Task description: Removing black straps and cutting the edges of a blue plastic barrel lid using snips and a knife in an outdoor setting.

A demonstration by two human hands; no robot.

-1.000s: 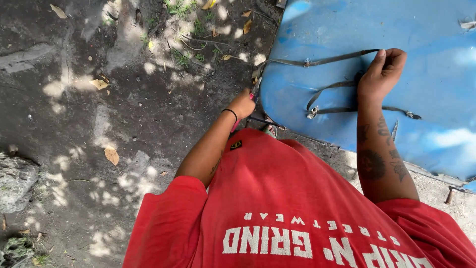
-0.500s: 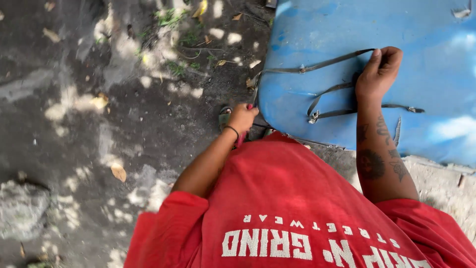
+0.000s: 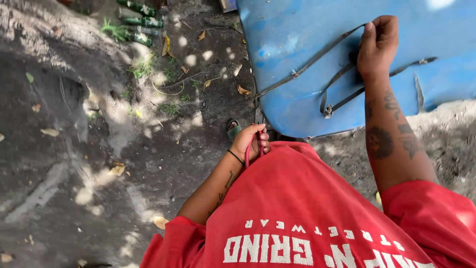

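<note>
Gripping a dark strap (image 3: 317, 59) on the blue panel (image 3: 297, 34), the right hand (image 3: 378, 45) sits with its fingers curled shut around the band where it crosses the panel's upper part. This panel is a broad, curved sheet of blue, scuffed and dappled with sunlight, lying on the ground (image 3: 74, 164) at the top right of the view. Thin grey straps run across it: one slants up from the left edge toward the hand, another loops down to a small metal buckle (image 3: 327, 111) near the lower edge. A tattooed forearm leads down from the hand to a red sleeve.

Lower, just off the panel's bottom corner, the left hand (image 3: 252, 143) is closed around a thin red loop (image 3: 248, 155), perhaps a cord or handle; what it belongs to cannot be told. A dark band circles that wrist. Both arms come out of a red shirt (image 3: 297, 208).

Green bottles (image 3: 139, 22) lie on the dirt at the top, among dry leaves (image 3: 118, 169) and tufts of grass.
</note>
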